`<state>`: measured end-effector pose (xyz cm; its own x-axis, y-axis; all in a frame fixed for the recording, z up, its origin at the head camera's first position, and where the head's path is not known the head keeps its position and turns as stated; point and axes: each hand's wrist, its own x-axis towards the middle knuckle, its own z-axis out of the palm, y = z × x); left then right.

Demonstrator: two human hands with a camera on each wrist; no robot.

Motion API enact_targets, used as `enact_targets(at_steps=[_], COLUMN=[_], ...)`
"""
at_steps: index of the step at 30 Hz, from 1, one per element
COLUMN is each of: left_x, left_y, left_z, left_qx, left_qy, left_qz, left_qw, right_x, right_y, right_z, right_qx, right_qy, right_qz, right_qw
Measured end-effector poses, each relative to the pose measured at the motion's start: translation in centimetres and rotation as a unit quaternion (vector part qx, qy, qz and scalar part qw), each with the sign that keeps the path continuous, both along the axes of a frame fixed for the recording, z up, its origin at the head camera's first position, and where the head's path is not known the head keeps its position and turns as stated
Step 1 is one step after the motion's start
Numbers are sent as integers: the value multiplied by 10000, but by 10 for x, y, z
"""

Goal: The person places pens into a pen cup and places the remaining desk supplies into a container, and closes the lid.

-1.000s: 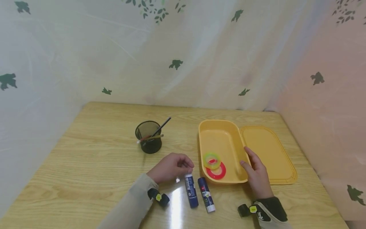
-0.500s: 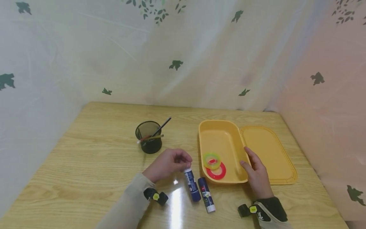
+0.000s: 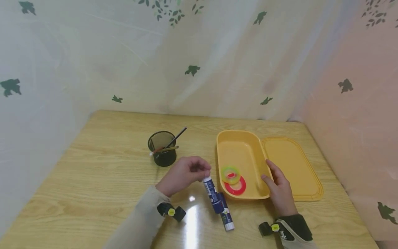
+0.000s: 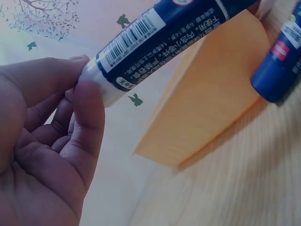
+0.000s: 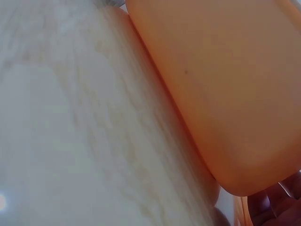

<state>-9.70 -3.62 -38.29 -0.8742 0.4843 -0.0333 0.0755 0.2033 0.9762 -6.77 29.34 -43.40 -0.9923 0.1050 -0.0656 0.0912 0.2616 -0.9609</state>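
My left hand (image 3: 186,174) pinches the white end of a blue glue stick (image 3: 212,194) between thumb and fingertips. In the left wrist view this glue stick (image 4: 155,40) is raised off the table, its barcode showing. A second blue glue stick (image 3: 227,218) lies on the table, partly covered by the held one in the head view. With its thumb inside the rim, my right hand (image 3: 281,190) grips the right wall of a yellow plastic box (image 3: 244,136). Inside the box, at the near left, a yellow-green ring (image 3: 224,170) overlaps a red ring (image 3: 240,190).
A yellow lid (image 3: 292,162) lies flat to the right of the box. Left of the box, a black mesh pen cup (image 3: 164,159) holds several thin sticks or pencils. Curtains (image 3: 140,69) enclose the back and sides of the wooden table (image 3: 102,155).
My left hand has lifted the glue stick off the table and moved it away from me, toward the box's near left corner. My right hand and the box have stayed put.
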Motion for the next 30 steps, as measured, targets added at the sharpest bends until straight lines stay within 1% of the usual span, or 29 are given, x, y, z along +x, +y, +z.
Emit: enact_targets(at_steps=[5, 14, 22, 30], left_x=[-3, -11, -14, -20], left_y=[8, 27, 40, 51], left_z=[3, 4, 5, 0], left_qx=[71, 254, 406, 319], left_qy=[-14, -19, -241, -426], left_qz=[55, 102, 155, 258], left_qw=[10000, 9996, 9988, 9983], right_x=[0, 0, 0, 0], right_y=[0, 1, 1, -1], right_z=[-2, -2, -2, 1], right_qx=[-123, -108, -137, -123], right_qy=[-16, 14, 113, 45], right_qz=[3, 7, 19, 36], right_qw=[9999, 9999, 9998, 9999])
